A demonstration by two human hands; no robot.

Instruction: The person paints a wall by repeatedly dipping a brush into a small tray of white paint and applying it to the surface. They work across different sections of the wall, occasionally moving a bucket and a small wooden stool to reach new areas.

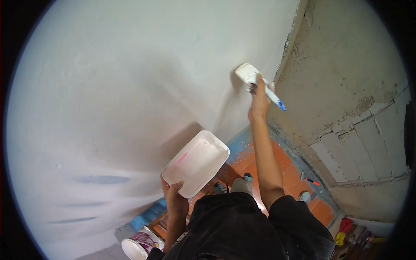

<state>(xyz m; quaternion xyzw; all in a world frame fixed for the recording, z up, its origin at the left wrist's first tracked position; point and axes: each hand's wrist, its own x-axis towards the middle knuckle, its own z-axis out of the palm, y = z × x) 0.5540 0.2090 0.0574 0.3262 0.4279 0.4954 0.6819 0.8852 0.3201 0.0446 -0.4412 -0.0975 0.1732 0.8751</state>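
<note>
My right hand is closed round a paint-covered brush with a blue-tipped handle. The bristles are up against or very near the white wall, close to its right edge; contact cannot be made out. Lower down, my left hand grips the near left corner of a white rectangular tray, thumb over the rim. Inside the tray is a whitish coating with a pink streak. Most fingers of my left hand are hidden beneath it.
A rough unpainted wall with exposed blocks meets the white wall. On the orange floor lie a red-handled tool and a round lid-like item. A white bucket stands lower left, and coloured cloths lie lower right.
</note>
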